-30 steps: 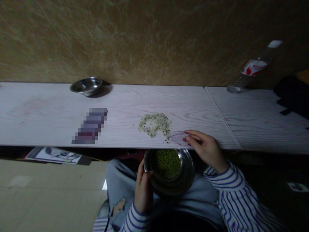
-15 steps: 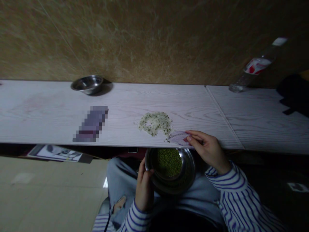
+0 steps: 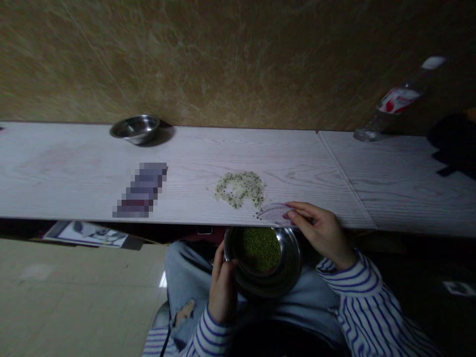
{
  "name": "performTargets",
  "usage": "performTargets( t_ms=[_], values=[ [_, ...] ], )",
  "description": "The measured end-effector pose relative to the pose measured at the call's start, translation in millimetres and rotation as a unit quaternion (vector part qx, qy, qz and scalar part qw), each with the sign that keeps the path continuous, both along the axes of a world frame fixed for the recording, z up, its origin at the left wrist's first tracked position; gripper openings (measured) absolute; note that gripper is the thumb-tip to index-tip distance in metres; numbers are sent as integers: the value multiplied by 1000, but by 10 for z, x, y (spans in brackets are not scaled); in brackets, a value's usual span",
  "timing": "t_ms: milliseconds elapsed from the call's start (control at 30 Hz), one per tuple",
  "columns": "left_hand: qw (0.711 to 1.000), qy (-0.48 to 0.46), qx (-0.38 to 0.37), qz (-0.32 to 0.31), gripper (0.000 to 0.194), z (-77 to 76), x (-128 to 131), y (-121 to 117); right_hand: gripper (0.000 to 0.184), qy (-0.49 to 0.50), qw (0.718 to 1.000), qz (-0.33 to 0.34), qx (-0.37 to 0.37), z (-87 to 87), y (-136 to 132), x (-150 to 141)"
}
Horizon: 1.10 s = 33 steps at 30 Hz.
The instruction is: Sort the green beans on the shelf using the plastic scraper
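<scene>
Head view: a pale wood-grain counter (image 3: 186,173) is seen running beyond the large steel bowl (image 3: 289,250), by which all places are given. The bowl is set over the thighs (image 3: 316,292), its far rim at or under the counter's edge, probably to keep its mouth close to the surface. Its left rim is clasped by the left hand (image 3: 223,290), thumb over the lip and fingers mostly hidden, seemingly for steadiness. Far beyond the bowl, to its right, a plastic bottle (image 3: 397,101) is stood; beyond it to the left, a smaller steel basin (image 3: 139,141) is placed. Straight beyond it, a patch of white rice and green beans (image 3: 243,187) is spread. Just past its far rim, a clear protractor (image 3: 272,212) is held about flat at the counter, pinched in the nearly closed grip of the right hand (image 3: 320,225), presumably so its curved edge is left free towards the grains. Smallest, mung beans (image 3: 261,248) are gathered in the bowl's bottom.
</scene>
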<state>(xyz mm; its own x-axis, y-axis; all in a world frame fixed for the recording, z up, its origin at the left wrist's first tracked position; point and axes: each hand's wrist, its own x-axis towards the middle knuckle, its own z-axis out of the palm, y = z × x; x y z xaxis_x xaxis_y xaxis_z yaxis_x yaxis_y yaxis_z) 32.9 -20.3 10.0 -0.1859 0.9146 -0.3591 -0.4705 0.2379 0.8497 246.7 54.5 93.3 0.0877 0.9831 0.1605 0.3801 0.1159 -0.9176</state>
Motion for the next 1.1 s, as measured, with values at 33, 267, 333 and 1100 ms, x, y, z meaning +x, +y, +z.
performTargets(
  t_ms=[33, 267, 333, 1100],
  values=[
    [1000, -4, 0, -2, 49, -1, -1, 1, 30, 4, 1000, 2, 0, -2, 2, -13],
    [1000, 11, 4, -4, 50, 11, -6, 1, 30, 13, 1000, -11, -1, -20, 15, 19],
    [1000, 7, -1, -1, 50, 19, -5, 0, 31, 12, 1000, -22, -4, -10, 15, 54],
    [999, -34, -13, 23, 54, 68, -48, 8, 32, 28, 1000, 0, -2, -32, 67, -46]
  ],
)
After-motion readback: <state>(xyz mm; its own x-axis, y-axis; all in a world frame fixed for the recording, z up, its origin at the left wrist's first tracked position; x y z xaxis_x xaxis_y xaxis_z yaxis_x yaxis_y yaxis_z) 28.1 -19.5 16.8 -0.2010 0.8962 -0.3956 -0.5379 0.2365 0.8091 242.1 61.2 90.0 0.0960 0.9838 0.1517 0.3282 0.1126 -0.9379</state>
